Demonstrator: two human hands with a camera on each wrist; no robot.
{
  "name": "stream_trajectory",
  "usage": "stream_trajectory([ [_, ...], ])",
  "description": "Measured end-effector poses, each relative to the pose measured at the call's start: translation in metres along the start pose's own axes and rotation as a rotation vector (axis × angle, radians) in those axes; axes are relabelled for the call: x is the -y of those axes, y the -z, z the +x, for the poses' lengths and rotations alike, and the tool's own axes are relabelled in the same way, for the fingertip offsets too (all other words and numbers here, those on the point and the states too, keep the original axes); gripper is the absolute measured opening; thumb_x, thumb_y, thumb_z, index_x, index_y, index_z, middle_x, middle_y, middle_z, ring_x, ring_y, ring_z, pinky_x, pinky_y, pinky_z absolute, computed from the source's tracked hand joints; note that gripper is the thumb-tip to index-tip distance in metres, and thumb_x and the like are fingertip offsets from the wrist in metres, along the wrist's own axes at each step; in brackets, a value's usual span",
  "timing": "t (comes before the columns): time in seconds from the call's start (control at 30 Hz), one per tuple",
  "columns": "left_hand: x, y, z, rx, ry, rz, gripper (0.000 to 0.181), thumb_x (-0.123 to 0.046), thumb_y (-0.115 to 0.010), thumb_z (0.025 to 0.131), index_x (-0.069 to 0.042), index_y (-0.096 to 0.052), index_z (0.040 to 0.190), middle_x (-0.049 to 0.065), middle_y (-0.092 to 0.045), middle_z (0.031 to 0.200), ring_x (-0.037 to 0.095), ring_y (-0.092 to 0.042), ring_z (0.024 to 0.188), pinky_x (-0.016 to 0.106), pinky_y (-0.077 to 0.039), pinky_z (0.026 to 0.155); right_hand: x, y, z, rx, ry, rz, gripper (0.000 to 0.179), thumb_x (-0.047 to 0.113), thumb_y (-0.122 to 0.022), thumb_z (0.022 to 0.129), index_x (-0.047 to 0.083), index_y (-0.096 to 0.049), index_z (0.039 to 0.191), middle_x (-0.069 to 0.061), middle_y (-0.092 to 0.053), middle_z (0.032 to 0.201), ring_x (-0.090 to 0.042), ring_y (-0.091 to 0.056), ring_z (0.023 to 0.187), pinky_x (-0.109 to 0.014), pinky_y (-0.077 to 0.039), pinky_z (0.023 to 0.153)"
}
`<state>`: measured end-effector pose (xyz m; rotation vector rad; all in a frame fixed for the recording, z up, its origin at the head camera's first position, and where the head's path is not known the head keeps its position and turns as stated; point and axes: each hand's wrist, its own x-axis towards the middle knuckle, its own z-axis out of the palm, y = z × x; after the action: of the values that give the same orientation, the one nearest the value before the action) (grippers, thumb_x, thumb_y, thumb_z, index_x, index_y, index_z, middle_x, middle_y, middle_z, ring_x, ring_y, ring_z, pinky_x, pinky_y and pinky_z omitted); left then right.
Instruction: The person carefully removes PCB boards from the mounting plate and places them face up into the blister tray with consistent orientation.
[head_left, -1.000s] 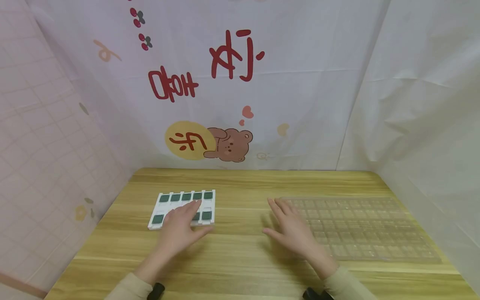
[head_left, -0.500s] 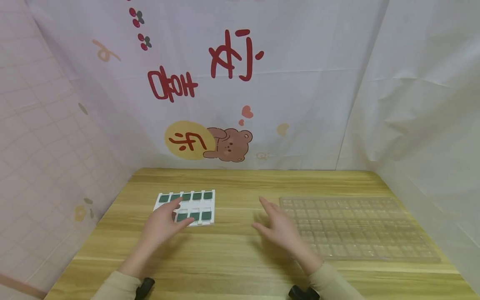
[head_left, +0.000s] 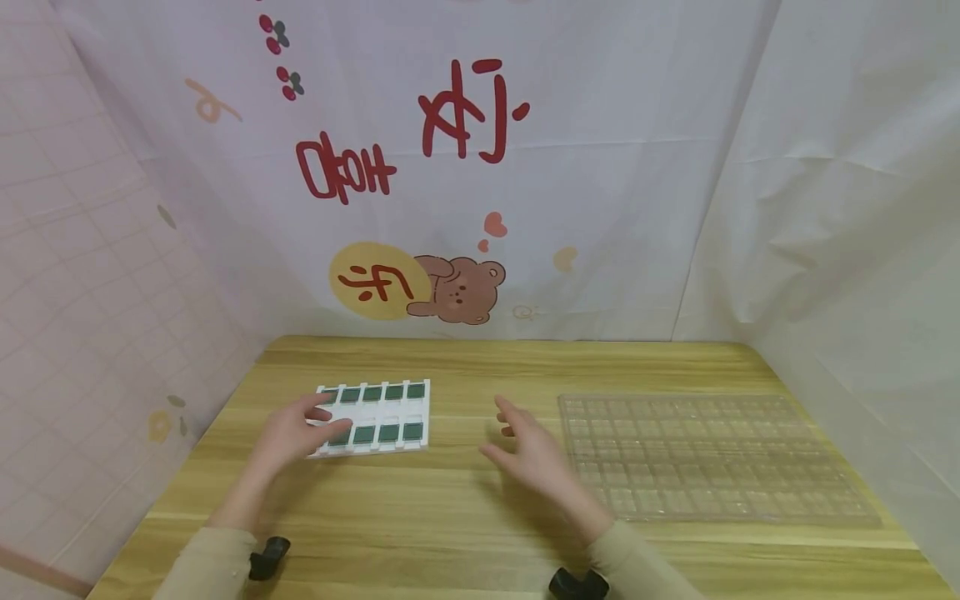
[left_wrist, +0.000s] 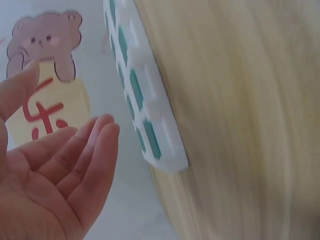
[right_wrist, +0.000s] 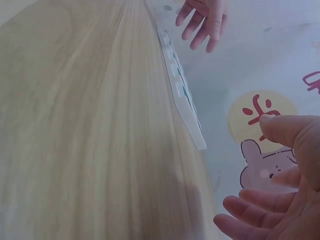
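Note:
A white tray (head_left: 367, 412) lies on the left half of the table, with dark green square pieces (head_left: 363, 434) seated in two rows of slots. Over its left end hovers my left hand (head_left: 288, 433), fingers relaxed and slightly bent, holding nothing; it covers the tray's left corner in the head view. The left wrist view shows that hand (left_wrist: 60, 170) apart from the tray (left_wrist: 165, 145), palm bare. Between the tray and a clear grid box, my right hand (head_left: 532, 454) hangs above the wood with loosely spread fingers, nothing in it.
The clear plastic box (head_left: 712, 458), divided into many small compartments, lies on the right of the wooden table (head_left: 450, 517). A white printed curtain (head_left: 600, 208) stands behind the table, with cloth on both sides too.
My left hand has moved left, from over the tray's middle to its left end, uncovering more green pieces. The right hand has shifted left, away from the clear box. The tray stays put.

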<state>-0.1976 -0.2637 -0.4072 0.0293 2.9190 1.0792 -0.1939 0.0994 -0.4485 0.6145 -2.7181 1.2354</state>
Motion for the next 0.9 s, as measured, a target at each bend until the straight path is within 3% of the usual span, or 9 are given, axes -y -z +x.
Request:
stream_trajectory([
  [0.1, 0.007, 0.008, 0.003, 0.039, 0.050, -0.058, 0.079, -0.040, -0.074, 0.088, 0.009, -0.042, 0.142, 0.028, -0.063, 0.118, 0.030, -0.068, 0.085, 0.039, -0.056, 0.067, 0.001, -0.004, 0.004, 0.025, 0.002, 0.004, 0.073, 0.029, -0.074, 0.091, 0.000, -0.039, 0.148, -0.018, -0.060, 0.126, -0.031, -0.064, 0.105, -0.046, -0.051, 0.087],
  [0.23, 0.016, 0.017, 0.009, 0.062, 0.089, -0.065, 0.081, -0.040, -0.072, 0.090, 0.011, -0.038, 0.144, 0.030, -0.060, 0.120, 0.027, -0.067, 0.077, 0.039, -0.055, 0.065, 0.004, -0.008, 0.009, 0.047, 0.002, 0.018, 0.071, 0.027, -0.073, 0.091, -0.001, -0.040, 0.148, -0.020, -0.061, 0.125, -0.032, -0.065, 0.104, -0.047, -0.051, 0.086],
  [0.33, 0.023, 0.023, 0.014, 0.087, 0.116, -0.087, 0.081, -0.039, -0.070, 0.092, 0.012, -0.035, 0.144, 0.034, -0.057, 0.124, 0.031, -0.068, 0.086, 0.041, -0.056, 0.070, 0.007, -0.011, 0.014, 0.063, -0.015, 0.060, 0.070, 0.025, -0.072, 0.092, -0.002, -0.040, 0.147, -0.021, -0.061, 0.125, -0.032, -0.064, 0.103, -0.047, -0.052, 0.086],
  [0.47, 0.031, 0.031, 0.020, 0.147, 0.170, -0.183, 0.081, -0.035, -0.067, 0.094, 0.015, -0.028, 0.146, 0.039, -0.049, 0.130, 0.041, -0.064, 0.104, 0.046, -0.056, 0.078, 0.010, -0.014, 0.021, 0.080, -0.057, 0.139, 0.069, 0.027, -0.072, 0.092, 0.000, -0.040, 0.147, -0.022, -0.060, 0.125, -0.031, -0.065, 0.102, -0.044, -0.053, 0.086],
  [0.6, 0.038, 0.036, 0.028, 0.191, 0.226, -0.264, 0.081, -0.034, -0.064, 0.097, 0.015, -0.023, 0.147, 0.040, -0.045, 0.134, 0.043, -0.061, 0.110, 0.048, -0.054, 0.082, 0.013, -0.017, 0.028, 0.087, -0.082, 0.206, 0.067, 0.025, -0.071, 0.092, 0.000, -0.041, 0.147, -0.024, -0.061, 0.123, -0.030, -0.066, 0.101, -0.043, -0.053, 0.085],
  [0.9, 0.044, 0.039, 0.042, 0.219, 0.296, -0.278, 0.079, -0.033, -0.065, 0.096, 0.011, -0.025, 0.148, 0.037, -0.048, 0.132, 0.045, -0.057, 0.113, 0.046, -0.055, 0.080, 0.016, -0.020, 0.037, 0.091, -0.116, 0.244, 0.065, 0.025, -0.071, 0.092, 0.001, -0.044, 0.146, -0.021, -0.063, 0.119, -0.031, -0.065, 0.100, -0.043, -0.053, 0.084],
])
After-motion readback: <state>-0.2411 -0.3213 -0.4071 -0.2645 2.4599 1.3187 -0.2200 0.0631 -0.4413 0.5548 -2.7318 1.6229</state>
